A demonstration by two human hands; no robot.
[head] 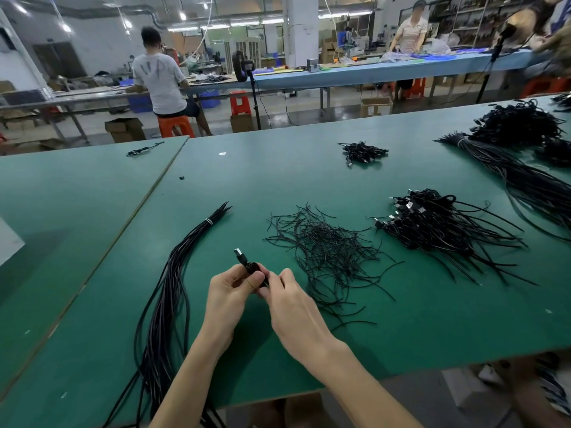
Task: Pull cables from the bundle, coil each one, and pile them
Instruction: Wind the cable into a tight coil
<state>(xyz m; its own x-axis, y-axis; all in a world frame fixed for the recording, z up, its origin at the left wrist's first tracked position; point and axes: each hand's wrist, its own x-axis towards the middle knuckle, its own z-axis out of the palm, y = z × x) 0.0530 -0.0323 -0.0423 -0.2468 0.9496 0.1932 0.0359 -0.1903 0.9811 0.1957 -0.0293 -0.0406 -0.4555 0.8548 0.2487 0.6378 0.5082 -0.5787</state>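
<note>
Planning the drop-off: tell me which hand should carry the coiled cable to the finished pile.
Probably the right hand: it pinches the coiled cable and is nearer the finished pile on the right. The left hand sits beside the bundle.

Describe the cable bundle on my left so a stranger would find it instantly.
On the green table, look left of the left hand. The long cable bundle runs away from the near edge. Unlike the tangled loose pieces to its right, it is cinched by one white tie.
</note>
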